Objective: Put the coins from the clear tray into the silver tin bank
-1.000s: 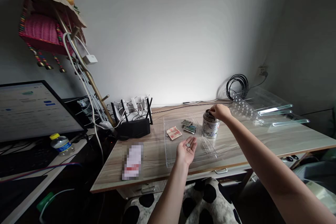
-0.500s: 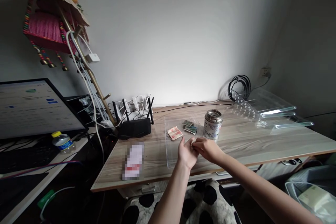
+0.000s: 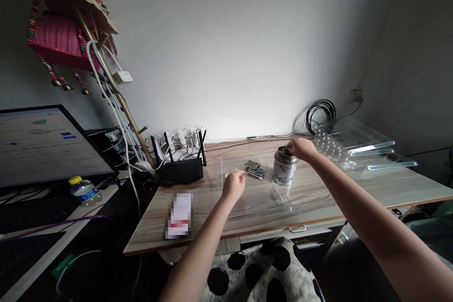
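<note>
My right hand [image 3: 301, 148] is at the top of a round printed tin [image 3: 284, 171], its fingertips bent down at the rim and partly hidden. What they pinch, if anything, does not show. Curled closed, my left hand [image 3: 234, 185] hangs over the left part of a clear plastic tray [image 3: 260, 207]. It covers most of a reddish banknote [image 3: 227, 174], and what lies inside the fingers cannot be seen. Between the two hands, several folded greenish banknotes [image 3: 255, 170] lie in the tray.
A black router [image 3: 181, 171] and white cabled devices stand at the back left. Clear acrylic trays [image 3: 371, 148] and a coil of black cable [image 3: 321, 117] are at the right. A blurred-out pale item [image 3: 180, 214] lies front left. A capped bottle [image 3: 85, 191] stands beside the laptop [image 3: 53, 144].
My hands were together, the right fingers picking at the open left palm. Now the right has moved up to the tin's mouth, while the left has closed and shifted left over the reddish note.
</note>
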Available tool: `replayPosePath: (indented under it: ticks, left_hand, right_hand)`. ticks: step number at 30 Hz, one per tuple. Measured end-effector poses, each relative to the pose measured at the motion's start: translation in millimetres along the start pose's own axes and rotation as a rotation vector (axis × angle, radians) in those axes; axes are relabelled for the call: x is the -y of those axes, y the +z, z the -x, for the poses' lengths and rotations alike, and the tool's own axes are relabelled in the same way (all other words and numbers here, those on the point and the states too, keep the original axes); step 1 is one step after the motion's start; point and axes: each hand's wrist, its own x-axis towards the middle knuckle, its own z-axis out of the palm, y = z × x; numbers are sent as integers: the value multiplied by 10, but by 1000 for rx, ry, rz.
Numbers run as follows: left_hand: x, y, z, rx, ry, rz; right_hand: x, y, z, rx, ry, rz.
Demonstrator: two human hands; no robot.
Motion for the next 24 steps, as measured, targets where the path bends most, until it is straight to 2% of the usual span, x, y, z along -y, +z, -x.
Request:
replayPosePath:
  ticks: [1,2,4,6,9,12,13,16,18,20,24]
  left_hand:
    - [71,-32,-97,-17,6,-164]
    - [134,-55,-192,17,-2,-301]
    - [226,-63,-363,166,-51,-487]
    - [284,-27,-503,311,-157,-563]
    - [340,64,-655,374,-237,-564]
    - [389,131,-764,334,-284,-526]
    - [405,142,-795,316,-302,-504]
    - [446,145,-890,254,-352,-401]
    - [472,115,-949,201,-368,-303]
    - [502,53,-989,141,-374,-202]
    - [541,-154,-926,-54,-380,18]
  right_hand:
    - [27,4,-17,15,-7,15]
    - [62,5,-21,24,-12,23]
    - [131,1,-12,36,-9,31]
    - [178,0,-4,32,11,42]
    - [200,-4,-11,39,39,43]
    - [198,-35,10,30,42,-2]
    - [206,-47,37,-21,42,-30]
    - [313,-31,177,-283,44,-173]
    - [486,63,280,-370,2,-313]
    - [742,233,340,-288,-102,-430]
    - [1379,666,237,96,-330,-526]
